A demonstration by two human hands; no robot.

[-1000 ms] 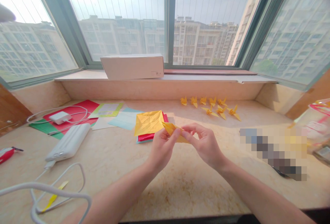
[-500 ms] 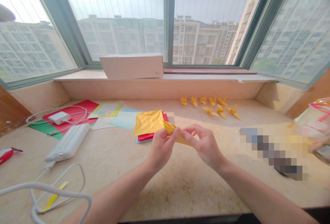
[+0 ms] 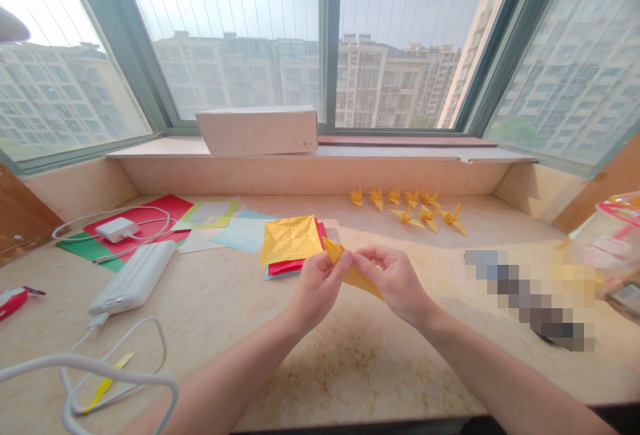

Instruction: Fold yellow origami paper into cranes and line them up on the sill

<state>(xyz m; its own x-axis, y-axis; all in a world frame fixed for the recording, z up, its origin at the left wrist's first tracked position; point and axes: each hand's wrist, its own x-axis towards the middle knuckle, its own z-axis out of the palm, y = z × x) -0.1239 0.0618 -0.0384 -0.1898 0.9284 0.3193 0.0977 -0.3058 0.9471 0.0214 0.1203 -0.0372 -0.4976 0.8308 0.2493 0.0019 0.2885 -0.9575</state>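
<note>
**Hands and paper.** The left hand and right hand are held close together above the near middle of the tabletop. Each makes a narrow pinch on a folded yellow paper, which spans the gap between them, one point rising at left and the other slanting down at right.

**Surroundings.** A creased yellow sheet lies on a paper stack, just beyond the left hand. Eight yellow paper cranes stand far right. A charger rests on red and green sheets at far left, near a power bank and a white cable.

**Containers and labels.** A white box sits on the window sill, its contents hidden and its small print illegible. A clear bag at the right edge holds contents too blurred to identify, and its printing is unreadable. A pixelated patch obscures the area right of the right hand.
</note>
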